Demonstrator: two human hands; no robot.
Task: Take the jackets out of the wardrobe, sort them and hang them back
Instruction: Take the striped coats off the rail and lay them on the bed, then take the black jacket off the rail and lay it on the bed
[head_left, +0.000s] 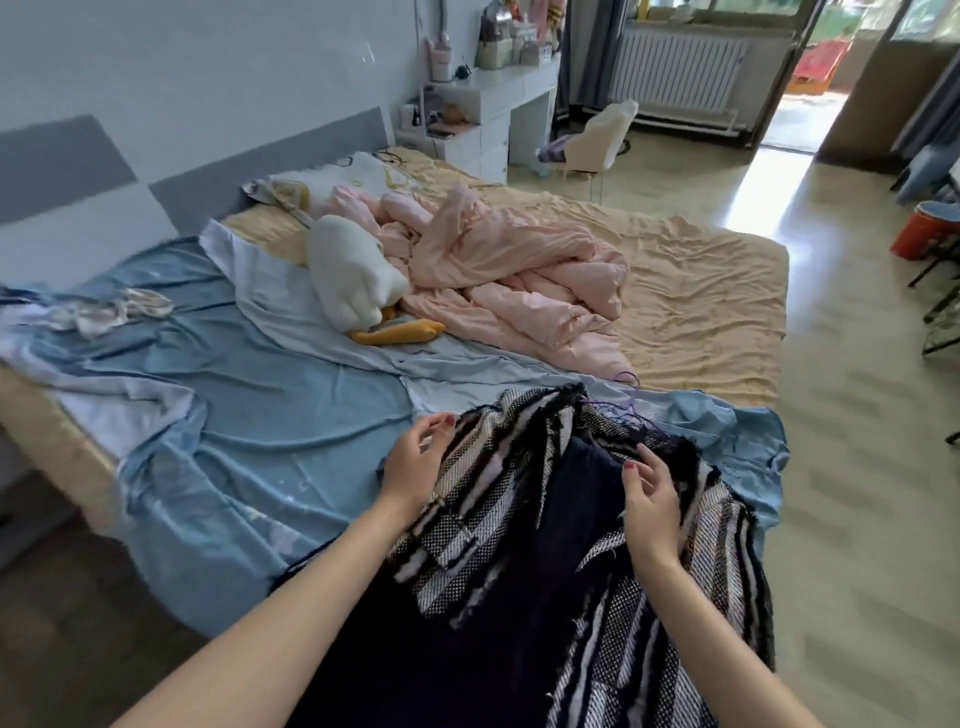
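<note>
A black-and-white woven jacket (483, 499) with a dark navy lining lies open on the near corner of the bed, draping toward me. A thin purple hanger (626, 400) pokes out at its collar. My left hand (415, 462) hovers over the jacket's left front panel, fingers loosely curled and holding nothing. At the inner right edge near the collar, my right hand (652, 499) sits with relaxed fingers touching the fabric. No wardrobe is in view.
The bed (717, 291) carries a blue sheet (249, 405), a crumpled pink duvet (519, 270) and a white plush duck (358, 275). A white desk (493, 98) and chair (597, 140) stand at the back. Tiled floor runs along the right, with an orange bucket (919, 234).
</note>
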